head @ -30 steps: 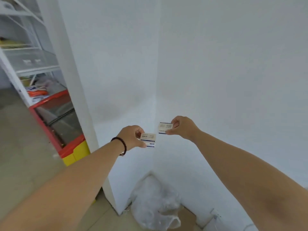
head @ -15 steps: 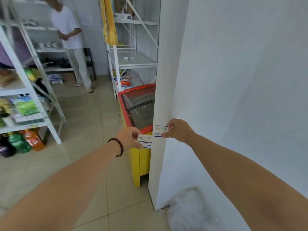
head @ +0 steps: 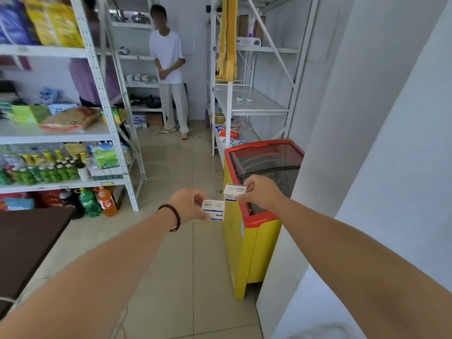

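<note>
I have both boxes picked up and in the air. My left hand has its grip pinched closed on the first box, small and white. My right hand pinches the second box just above and to the right of it, their corners nearly touching. Directly beyond the right grip sits the red-rimmed freezer. Farther ahead and higher, a white shelf carries two similar packets. I judge the pickup done, with the carrying and the setting down left, likely onto that shelf.
</note>
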